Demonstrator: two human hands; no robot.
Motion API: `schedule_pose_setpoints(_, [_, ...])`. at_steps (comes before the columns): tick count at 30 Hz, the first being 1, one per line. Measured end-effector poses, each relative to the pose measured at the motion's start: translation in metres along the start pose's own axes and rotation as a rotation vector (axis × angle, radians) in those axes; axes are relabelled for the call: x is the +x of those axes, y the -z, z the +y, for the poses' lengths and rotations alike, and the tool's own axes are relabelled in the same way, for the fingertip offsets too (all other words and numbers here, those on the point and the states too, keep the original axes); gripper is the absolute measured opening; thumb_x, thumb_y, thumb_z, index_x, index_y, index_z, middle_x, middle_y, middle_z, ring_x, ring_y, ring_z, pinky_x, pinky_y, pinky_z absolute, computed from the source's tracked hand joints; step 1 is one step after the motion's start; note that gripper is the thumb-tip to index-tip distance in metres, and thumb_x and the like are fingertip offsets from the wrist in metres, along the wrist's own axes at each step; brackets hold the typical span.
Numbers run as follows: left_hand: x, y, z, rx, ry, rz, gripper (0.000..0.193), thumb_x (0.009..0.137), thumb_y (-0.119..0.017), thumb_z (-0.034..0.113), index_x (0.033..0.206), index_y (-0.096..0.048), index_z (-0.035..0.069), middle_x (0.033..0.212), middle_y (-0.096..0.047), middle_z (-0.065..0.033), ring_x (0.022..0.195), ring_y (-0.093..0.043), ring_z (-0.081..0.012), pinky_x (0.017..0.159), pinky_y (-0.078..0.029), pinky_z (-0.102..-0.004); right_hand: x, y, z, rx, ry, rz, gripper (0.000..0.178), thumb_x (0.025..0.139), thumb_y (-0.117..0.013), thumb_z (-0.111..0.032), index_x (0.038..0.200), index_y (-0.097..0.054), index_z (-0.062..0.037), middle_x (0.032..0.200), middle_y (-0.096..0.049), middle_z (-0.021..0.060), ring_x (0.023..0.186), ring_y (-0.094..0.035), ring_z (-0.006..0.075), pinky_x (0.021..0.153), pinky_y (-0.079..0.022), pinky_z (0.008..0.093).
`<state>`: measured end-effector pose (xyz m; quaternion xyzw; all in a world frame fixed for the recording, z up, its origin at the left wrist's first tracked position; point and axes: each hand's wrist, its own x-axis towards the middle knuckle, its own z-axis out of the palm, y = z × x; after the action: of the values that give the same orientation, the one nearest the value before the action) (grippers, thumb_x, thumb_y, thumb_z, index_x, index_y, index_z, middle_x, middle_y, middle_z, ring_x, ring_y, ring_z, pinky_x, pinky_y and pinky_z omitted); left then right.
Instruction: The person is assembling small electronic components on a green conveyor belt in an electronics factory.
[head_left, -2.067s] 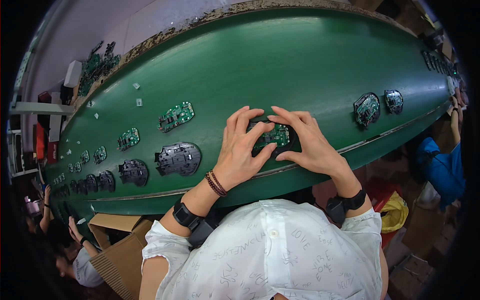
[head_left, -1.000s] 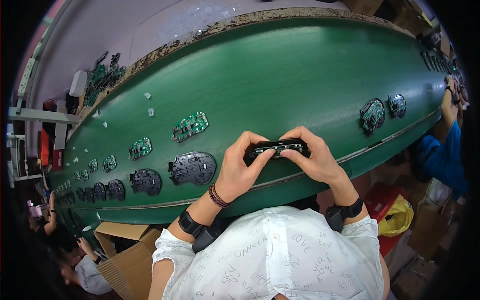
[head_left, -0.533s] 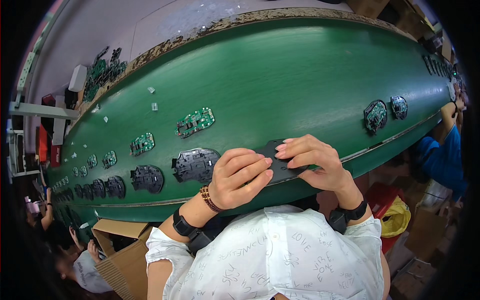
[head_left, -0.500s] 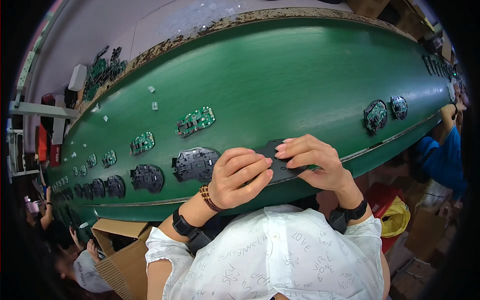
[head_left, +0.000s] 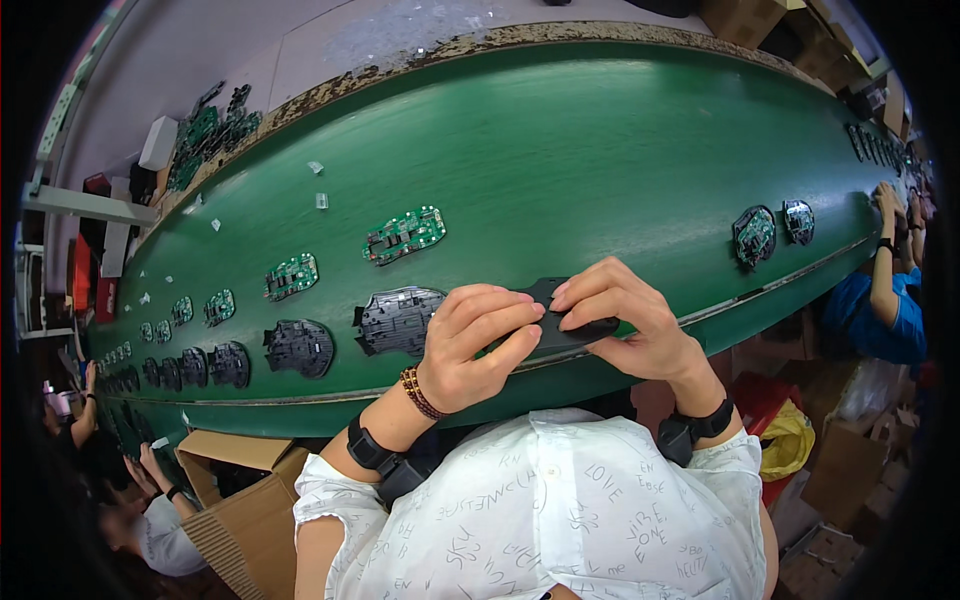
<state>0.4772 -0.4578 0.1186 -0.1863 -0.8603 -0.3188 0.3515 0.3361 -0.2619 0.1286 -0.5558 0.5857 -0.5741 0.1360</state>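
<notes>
Both my hands grip a black plastic housing (head_left: pixel 568 335) in front of my chest, over the near edge of the green work surface. My left hand (head_left: pixel 474 345) is closed on its left side, fingertips near the middle of the piece. At the other side my right hand (head_left: pixel 636 318) holds it, with fingers bent over the top and the thumb low. The fingers cover much of the piece. Just left of my left hand lies a black ribbed shell (head_left: pixel 398 322), partly hidden by that hand. A green circuit board (head_left: pixel 404 235) rests beyond the shell.
More black shells (head_left: pixel 299 348) and circuit boards (head_left: pixel 291 276) run in two rows leftward. Two shells with boards inside (head_left: pixel 754 237) lie at the right. Clear bits (head_left: pixel 321 201) dot the green surface (head_left: pixel 600 160). A cardboard box (head_left: pixel 250 500) stands at lower left; co-workers sit at both sides.
The black housing has tilted in my hands, its edge now showing more. Boards, shells and clear bits at the left have shifted slightly right. The co-worker's arm at the right has moved.
</notes>
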Motion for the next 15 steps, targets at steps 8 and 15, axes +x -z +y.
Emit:
schedule_pose_setpoints(8, [0.005,-0.007,0.015,-0.226,0.331,0.062,0.020,0.082,-0.076,-0.002,0.100,-0.068,0.001,0.099,-0.072,-0.0093,0.087,-0.069,-0.0237,0.075,-0.055,-0.0333,0.009,0.013,-0.004,0.000,-0.129,-0.200,0.032,0.083,-0.077,0.002,0.113,-0.064,-0.0022,0.114,-0.065,0.0108,0.104,-0.063,0.0248,0.086,-0.052,0.0357])
schedule_pose_setpoints(15, [0.013,0.002,-0.001,-0.846,1.234,0.084,0.014,0.096,-0.069,0.010,0.104,-0.062,0.002,0.095,-0.066,-0.0025,0.088,-0.059,-0.0062,0.076,-0.048,-0.0250,0.001,-0.012,0.000,0.430,-0.568,0.085,0.033,0.103,-0.064,-0.011,0.131,-0.055,0.0026,0.113,-0.068,0.0094,0.101,-0.066,0.0135,0.081,-0.057,0.0293])
